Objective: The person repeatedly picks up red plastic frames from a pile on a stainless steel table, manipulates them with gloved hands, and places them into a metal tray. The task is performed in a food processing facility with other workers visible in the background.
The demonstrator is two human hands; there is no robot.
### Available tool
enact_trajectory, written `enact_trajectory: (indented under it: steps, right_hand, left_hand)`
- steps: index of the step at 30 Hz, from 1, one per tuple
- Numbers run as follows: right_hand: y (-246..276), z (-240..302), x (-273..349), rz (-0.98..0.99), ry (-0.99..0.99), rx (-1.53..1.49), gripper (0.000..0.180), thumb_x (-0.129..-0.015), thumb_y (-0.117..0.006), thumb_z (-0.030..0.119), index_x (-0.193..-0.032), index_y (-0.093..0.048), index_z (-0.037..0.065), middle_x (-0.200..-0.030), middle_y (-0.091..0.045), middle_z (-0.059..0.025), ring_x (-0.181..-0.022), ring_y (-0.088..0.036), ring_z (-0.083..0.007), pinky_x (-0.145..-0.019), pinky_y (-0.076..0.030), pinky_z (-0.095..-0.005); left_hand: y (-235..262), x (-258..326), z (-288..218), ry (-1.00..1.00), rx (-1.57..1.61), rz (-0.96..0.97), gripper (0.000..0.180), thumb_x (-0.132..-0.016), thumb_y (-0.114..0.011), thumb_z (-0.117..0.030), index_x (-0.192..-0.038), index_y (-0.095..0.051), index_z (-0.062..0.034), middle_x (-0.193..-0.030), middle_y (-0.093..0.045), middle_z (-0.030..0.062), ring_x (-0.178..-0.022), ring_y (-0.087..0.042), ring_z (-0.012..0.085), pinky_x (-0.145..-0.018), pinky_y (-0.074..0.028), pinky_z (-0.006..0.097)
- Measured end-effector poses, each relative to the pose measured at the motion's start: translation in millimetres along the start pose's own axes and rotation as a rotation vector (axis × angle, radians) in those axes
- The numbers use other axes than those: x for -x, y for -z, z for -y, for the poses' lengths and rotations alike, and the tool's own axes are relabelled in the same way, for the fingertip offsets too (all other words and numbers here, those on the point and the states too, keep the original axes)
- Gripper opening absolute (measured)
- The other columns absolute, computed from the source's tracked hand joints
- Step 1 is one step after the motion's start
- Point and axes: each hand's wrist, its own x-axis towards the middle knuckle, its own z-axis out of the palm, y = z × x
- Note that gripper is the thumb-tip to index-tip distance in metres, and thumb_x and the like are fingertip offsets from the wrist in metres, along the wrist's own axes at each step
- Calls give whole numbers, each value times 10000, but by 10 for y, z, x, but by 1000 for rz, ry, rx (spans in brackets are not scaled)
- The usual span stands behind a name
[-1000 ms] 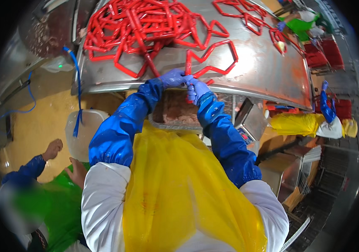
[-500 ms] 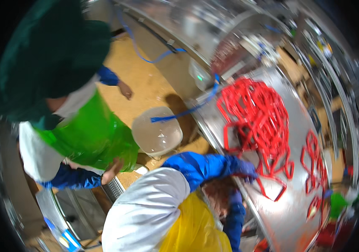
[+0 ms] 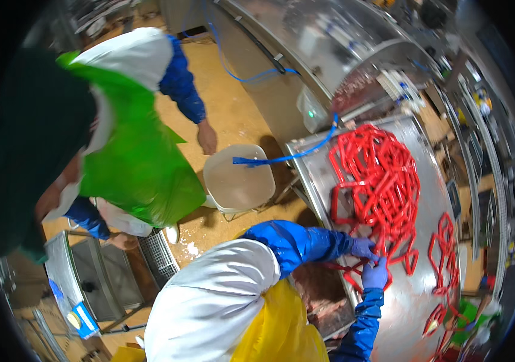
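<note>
A big pile of red sausage links [image 3: 381,181] lies on a steel table [image 3: 414,301] at the right. My left hand [image 3: 363,247], in a blue glove, grips a strand at the pile's near edge. My right hand [image 3: 375,275], also gloved, pinches the same strand just below it, and the two hands touch. Both arms wear blue sleeves over white, with a yellow apron [image 3: 281,332] beneath. More red links [image 3: 444,241] trail along the table toward the far right.
A person in a green apron [image 3: 143,163] bends close on the left, one hand [image 3: 207,137] near a white tub [image 3: 239,181]. A blue hose [image 3: 281,158] crosses to a steel machine [image 3: 330,54]. A tray of ground meat [image 3: 324,295] sits under the table edge. A floor grate [image 3: 158,256] lies nearby.
The view has swung round: the table with red links moved from the top to the right, and the person in green now fills the left. My hands stay on the links.
</note>
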Motion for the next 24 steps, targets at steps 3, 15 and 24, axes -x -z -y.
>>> enact_trajectory:
  steps: [3,15,24]
  right_hand:
    - [-615,-623,206,200,151,-410,430,-1077,-527,388,-1292,-661,40,-1037,-733,-243,-983,-718,-402,-819,-546,-454]
    - [-2831,-779,980,-498,-159,-947,188,-1007,-543,44,-1134,-681,35,-1012,-660,-88,-924,-638,-231,-846,-528,-370]
    - [-3051,-1034,1483,-359,-286,-464,274,-1002,-569,275,-1148,-675,69,-1120,-663,-188,-1103,-610,-397,-984,-479,-481]
  left_hand:
    - [24,214,-7,59,-592,210,723,-901,-613,-732,-961,-749,-25,-889,-739,181,-753,-683,306,-687,-505,434]
    - [108,268,-43,344,-320,31,439,-886,-812,-461,-984,-792,-34,-834,-738,53,-703,-646,146,-659,-530,313]
    - [298,202,-527,338,-203,-298,434,-925,-780,-460,-913,-731,-29,-695,-632,19,-619,-582,104,-562,-468,284]
